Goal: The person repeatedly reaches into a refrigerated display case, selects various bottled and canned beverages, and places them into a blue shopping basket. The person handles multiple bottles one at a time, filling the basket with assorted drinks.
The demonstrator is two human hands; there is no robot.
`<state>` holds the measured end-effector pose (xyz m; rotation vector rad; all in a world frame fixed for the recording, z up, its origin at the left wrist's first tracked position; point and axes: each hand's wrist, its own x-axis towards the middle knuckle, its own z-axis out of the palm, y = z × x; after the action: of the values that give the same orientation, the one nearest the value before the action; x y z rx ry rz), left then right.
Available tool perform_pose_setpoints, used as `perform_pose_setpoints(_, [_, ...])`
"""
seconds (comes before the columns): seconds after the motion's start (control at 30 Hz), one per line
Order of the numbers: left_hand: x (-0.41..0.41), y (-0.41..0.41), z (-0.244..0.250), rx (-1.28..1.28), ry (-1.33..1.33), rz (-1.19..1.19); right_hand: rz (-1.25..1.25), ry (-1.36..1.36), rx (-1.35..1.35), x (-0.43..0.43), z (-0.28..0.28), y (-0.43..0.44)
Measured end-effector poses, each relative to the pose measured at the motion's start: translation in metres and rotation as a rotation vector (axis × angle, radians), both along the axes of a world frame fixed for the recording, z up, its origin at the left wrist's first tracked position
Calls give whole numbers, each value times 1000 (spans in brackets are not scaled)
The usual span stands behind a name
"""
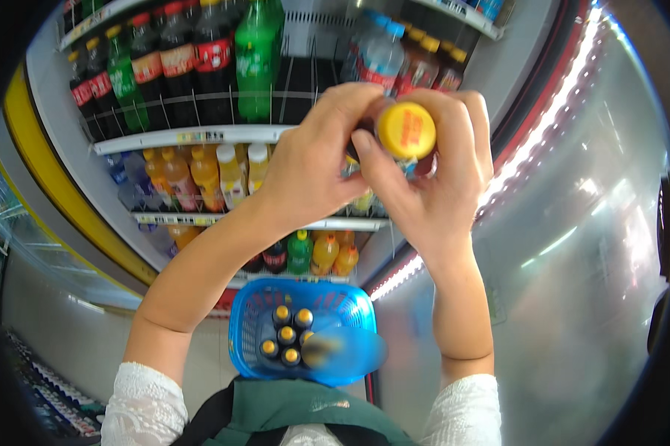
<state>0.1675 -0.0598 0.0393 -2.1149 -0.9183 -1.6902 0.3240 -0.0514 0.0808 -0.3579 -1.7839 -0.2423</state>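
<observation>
Both my hands are raised in front of the open drinks cooler, around a dark bottle with a yellow cap point(407, 130). My left hand point(318, 150) closes on the bottle from the left, and my right hand point(443, 161) wraps it from the right with the thumb across its near side. The hands hide most of the bottle's body. Below them stands a blue plastic basket point(240, 359) holding several dark bottles with yellow caps point(286, 335). A blurred blue oval patch covers the basket's right part.
The upper wire-fronted shelf point(190, 135) bears cola bottles and a large green bottle point(255, 61); clear bottles with blue caps point(382, 56) stand behind my hands. Juice bottles point(205, 173) fill a lower shelf. At the right is the cooler's glass door point(563, 267) with a bright light strip.
</observation>
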Motion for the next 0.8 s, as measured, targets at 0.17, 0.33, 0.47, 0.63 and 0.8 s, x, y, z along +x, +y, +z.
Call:
perform_pose_setpoints(0.17, [22,-18,-114,-506,-47,-78,-83,-181,-392,25,-96,-14])
perform_pose_setpoints(0.33, [42,-31,-250,-908,-130,-123,-117,-257,-794,36,-216,-10])
perform_pose_setpoints(0.47, [49,-38,-328,-1182,1,-94,-181,-334,-968,46,-312,-9])
perform_pose_setpoints(0.63, [39,-48,-384,-1281,426,19,-236,-513,-1085,55,-402,-21])
perform_pose_setpoints(0.8, [48,-60,-414,-1289,459,-6,-257,-674,-1177,56,-444,-37])
